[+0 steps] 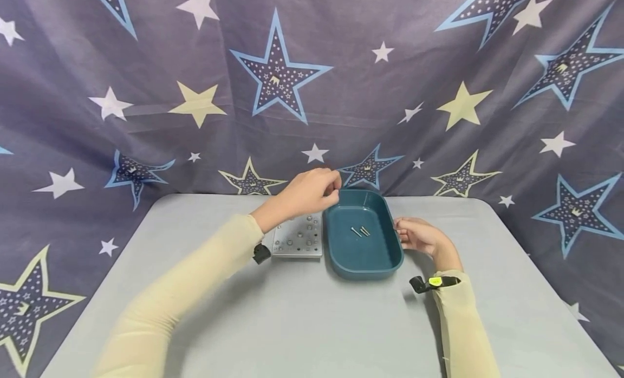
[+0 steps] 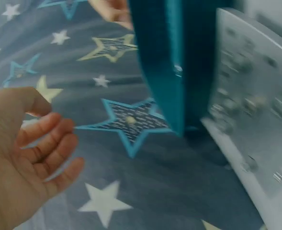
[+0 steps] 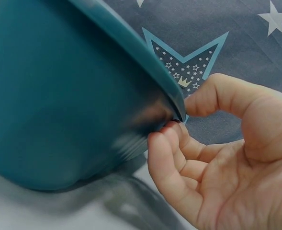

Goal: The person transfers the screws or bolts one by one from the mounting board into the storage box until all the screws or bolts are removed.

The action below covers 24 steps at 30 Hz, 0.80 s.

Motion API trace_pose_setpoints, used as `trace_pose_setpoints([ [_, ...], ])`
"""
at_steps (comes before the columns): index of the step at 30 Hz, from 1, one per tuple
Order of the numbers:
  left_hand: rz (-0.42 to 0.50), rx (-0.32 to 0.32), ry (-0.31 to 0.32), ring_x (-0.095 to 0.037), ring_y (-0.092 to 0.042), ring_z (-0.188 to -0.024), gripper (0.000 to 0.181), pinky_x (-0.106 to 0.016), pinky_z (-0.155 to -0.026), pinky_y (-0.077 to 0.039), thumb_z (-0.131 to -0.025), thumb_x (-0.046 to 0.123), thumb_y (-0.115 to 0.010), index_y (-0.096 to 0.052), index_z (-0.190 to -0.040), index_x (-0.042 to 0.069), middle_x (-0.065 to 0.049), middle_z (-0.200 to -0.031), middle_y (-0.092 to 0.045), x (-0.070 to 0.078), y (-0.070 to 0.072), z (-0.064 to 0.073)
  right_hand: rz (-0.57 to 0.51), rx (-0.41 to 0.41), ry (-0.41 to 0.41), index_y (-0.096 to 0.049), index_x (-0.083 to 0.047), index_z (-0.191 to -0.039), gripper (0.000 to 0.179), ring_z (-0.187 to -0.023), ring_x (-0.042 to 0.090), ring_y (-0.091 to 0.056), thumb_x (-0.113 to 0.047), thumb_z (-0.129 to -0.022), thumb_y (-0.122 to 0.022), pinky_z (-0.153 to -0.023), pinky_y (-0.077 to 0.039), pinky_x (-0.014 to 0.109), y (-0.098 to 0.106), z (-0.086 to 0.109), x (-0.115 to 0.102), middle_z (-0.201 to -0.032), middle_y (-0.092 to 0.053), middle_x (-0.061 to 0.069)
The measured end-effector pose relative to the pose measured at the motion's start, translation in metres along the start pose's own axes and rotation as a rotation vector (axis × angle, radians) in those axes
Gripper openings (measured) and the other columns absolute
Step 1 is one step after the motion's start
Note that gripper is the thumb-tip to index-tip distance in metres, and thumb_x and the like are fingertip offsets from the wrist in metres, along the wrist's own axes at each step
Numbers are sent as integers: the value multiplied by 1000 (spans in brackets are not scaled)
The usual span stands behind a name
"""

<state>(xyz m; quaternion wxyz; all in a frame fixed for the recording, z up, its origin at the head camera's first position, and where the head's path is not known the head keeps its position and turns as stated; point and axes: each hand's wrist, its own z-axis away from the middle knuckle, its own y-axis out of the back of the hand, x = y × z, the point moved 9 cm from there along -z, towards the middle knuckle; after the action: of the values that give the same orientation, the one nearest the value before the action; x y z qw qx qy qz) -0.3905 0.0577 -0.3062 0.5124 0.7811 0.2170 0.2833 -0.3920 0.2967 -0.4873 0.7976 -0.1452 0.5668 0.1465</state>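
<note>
Screws [image 1: 365, 231] in teal tray [image 1: 358, 254], rim [image 3: 144, 58] in right hand [image 1: 420, 236], left hand [image 1: 309, 191] half-curled, empty

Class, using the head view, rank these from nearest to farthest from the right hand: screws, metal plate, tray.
1. Tray: right rim pinched by the right hand.
2. Screws: lying inside the tray.
3. Metal plate: beyond the tray's left side.

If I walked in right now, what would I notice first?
Probably the big starry cloth behind the table. Next, the teal tray with little screws inside, its rim pinched by the right hand. Left of the tray, a shiny metal plate sits near the left hand.
</note>
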Motion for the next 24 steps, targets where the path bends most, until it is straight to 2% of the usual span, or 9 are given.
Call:
trace_pose_setpoints([
  [3, -37, 2, -71, -16, -58, -86, 10, -33, -74, -51, -95, 17, -56, -64, -101, 15, 0, -93, -62, -2, -5, 8, -3, 5, -4, -57, -16, -96, 22, -78, 4, -62, -8, -103, -38, -72, -54, 25, 0, 0, 0, -81, -65, -10],
  [8, -114, 15, -222, -18, -54, -85, 11, -34, -75, -50, -92, 16, -56, -64, -100, 15, 0, -94, -61, 3, -12, 24, 5, 2, -4, -56, -18, -95, 21, -77, 4, -60, -9, -102, -39, -72, -54, 25, 0, 1, 0, -80, -63, -11],
  [12, -175, 13, -308, -18, -53, -85, 11, -34, -74, -48, -91, 17, -59, -63, -101, 15, 1, -94, -60, 5, -17, 37, 3, 7, -5, -56, -17, -94, 21, -75, 3, -60, -8, -102, -38, -71, -54, 24, 0, 0, 0, -78, -62, -11],
  [15, -209, -4, -337, -18, -52, -84, 12, -35, -74, -48, -89, 19, -62, -62, -100, 15, 1, -92, -58, 2, -20, 44, -6, 7, -4, -55, -17, -94, 21, -74, 3, -60, -7, -102, -38, -71, -53, 24, 0, -1, 0, -77, -61, -11],
  [21, -244, -70, -336, -19, -54, -87, 20, -36, -76, -49, -85, 26, -66, -62, -102, 14, 1, -95, -59, -13, -29, 57, -11, 12, -11, -55, -16, -95, 20, -74, 4, -60, -7, -102, -38, -71, -54, 25, 0, -1, 1, -77, -61, -10],
  [24, -243, -82, -359, -19, -57, -90, 22, -37, -79, -50, -84, 26, -68, -63, -101, 14, 1, -96, -61, -19, -34, 65, -14, 17, -13, -54, -16, -95, 20, -74, 4, -61, -7, -102, -38, -71, -54, 25, 0, -1, 0, -77, -61, -9],
])
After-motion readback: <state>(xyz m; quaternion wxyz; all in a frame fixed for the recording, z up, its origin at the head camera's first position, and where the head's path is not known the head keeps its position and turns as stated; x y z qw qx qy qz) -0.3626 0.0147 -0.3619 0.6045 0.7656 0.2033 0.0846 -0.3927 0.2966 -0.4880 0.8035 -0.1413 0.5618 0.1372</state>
